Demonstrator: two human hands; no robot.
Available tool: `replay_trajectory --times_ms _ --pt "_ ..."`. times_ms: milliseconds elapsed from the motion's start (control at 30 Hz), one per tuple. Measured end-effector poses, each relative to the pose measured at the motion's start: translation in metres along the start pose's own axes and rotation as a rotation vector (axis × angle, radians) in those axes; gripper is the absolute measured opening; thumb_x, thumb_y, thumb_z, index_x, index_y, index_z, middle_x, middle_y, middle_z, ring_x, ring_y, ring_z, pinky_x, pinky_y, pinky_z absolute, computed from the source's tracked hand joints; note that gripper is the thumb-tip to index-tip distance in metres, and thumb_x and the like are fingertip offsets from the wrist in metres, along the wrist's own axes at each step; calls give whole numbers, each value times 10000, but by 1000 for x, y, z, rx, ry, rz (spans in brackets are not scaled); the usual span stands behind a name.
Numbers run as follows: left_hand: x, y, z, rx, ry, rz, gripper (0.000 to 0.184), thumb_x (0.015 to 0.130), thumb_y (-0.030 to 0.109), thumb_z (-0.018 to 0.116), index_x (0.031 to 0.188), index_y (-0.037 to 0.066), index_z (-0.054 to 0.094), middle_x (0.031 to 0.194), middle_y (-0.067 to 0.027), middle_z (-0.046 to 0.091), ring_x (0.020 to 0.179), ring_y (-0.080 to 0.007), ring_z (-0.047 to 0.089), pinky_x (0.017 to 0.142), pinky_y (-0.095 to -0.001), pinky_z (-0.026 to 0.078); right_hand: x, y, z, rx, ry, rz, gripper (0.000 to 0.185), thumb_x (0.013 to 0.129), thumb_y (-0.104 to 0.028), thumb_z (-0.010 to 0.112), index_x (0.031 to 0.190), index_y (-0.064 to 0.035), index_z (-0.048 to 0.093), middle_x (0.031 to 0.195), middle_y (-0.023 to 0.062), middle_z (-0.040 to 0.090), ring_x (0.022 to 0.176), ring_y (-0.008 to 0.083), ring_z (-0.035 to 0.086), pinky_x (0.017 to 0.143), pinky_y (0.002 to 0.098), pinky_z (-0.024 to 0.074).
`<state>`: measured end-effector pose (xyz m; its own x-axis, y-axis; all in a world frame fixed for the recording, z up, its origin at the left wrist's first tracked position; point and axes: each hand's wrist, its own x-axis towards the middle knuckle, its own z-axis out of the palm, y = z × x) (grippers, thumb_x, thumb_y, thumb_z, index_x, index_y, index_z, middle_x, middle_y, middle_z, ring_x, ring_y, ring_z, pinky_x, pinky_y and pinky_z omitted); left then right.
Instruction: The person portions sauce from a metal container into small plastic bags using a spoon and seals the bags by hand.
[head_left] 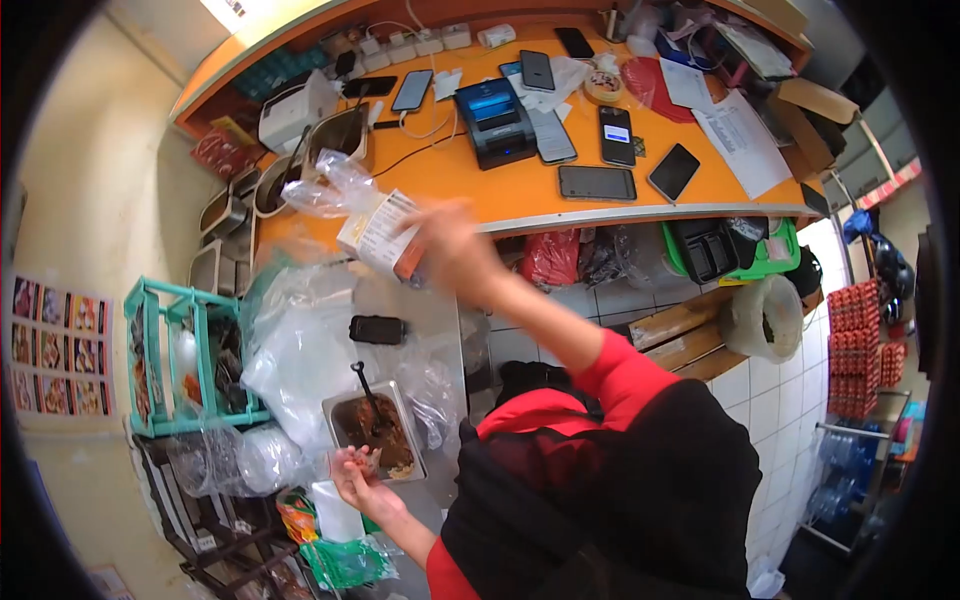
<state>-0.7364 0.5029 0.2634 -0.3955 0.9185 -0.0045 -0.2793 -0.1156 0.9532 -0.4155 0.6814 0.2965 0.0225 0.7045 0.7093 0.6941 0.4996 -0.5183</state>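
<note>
At the lower left, my left hand has its fingers curled round a small clear plastic bag, beside a metal tray of brown food with a black-handled utensil. My right hand is smeared by motion near the orange counter's front edge. Its fingers overlap the right side of a package with a white printed label; whether they grip it is unclear. Clear plastic sticks out at the package's upper left.
The orange counter holds several phones, a blue-black printer, papers and metal containers. Left are a teal rack and plastic bags. A black case lies above the tray. A bucket stands right.
</note>
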Motion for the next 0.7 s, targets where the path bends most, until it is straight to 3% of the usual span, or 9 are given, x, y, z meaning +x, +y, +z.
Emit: replay_trajectory --times_ms 33,100,133,167,233,333,367,567,700 --pt "1 2 1 -16 -11 0 302 909 174 613 1164 27 546 1068 -98 599 923 -242 618 781 -387 567 3 44 -29 -173 281 6 355 822 16 479 1173 -24 512 964 127 654 940 282 594 822 416 441" --pt "5 5 -5 8 14 -10 314 914 186 607 1180 37 536 1079 -93 596 932 -238 616 789 -380 565 -22 144 -76 -84 545 579 299 828 -15 480 1123 -16 531 899 106 697 746 310 624 661 436 459" --pt "8 6 -8 15 19 -15 317 917 189 603 1188 41 532 1083 -91 595 935 -235 615 794 -376 564 -40 191 -102 -296 610 664 265 874 -38 455 1127 -39 534 937 79 694 839 296 623 725 436 442" --pt "11 7 -9 50 29 -14 328 919 191 599 1204 47 524 1089 -87 595 937 -225 614 802 -368 563 -62 243 -127 -728 567 540 258 935 -109 450 1187 -65 480 983 26 687 937 259 616 800 416 404" --pt "16 10 -9 70 57 -33 321 922 179 596 1207 47 530 1097 -79 594 947 -213 612 819 -350 534 -81 283 -162 -806 396 634 280 937 -110 447 1216 -95 461 1201 20 609 1159 228 503 940 514 286" --pt "25 12 -11 105 90 -53 323 915 194 611 1198 53 545 1122 -74 590 973 -213 596 849 -346 505 -93 324 -190 -940 127 671 288 941 -121 448 1229 -103 448 1251 1 582 1216 219 461 980 556 245" --pt "29 12 -8 119 96 -59 326 911 203 618 1195 58 551 1134 -72 588 985 -215 588 860 -347 497 -95 334 -192 -881 97 719 338 914 -60 434 1250 -94 431 1256 -10 581 1261 210 426 1013 587 192" --pt "37 12 8 110 89 -51 304 922 159 592 1195 33 544 1104 -80 591 955 -208 601 842 -328 499 -92 349 -196 -920 -94 737 556 763 32 499 1294 -94 392 1289 71 537 1268 218 438 1039 603 170" --pt "36 10 11 96 101 -53 296 926 151 582 1195 33 546 1100 -81 591 952 -212 601 844 -335 502 -89 344 -199 -905 -108 706 553 777 39 491 1302 -94 380 1185 84 599 1230 226 473 1040 597 172"
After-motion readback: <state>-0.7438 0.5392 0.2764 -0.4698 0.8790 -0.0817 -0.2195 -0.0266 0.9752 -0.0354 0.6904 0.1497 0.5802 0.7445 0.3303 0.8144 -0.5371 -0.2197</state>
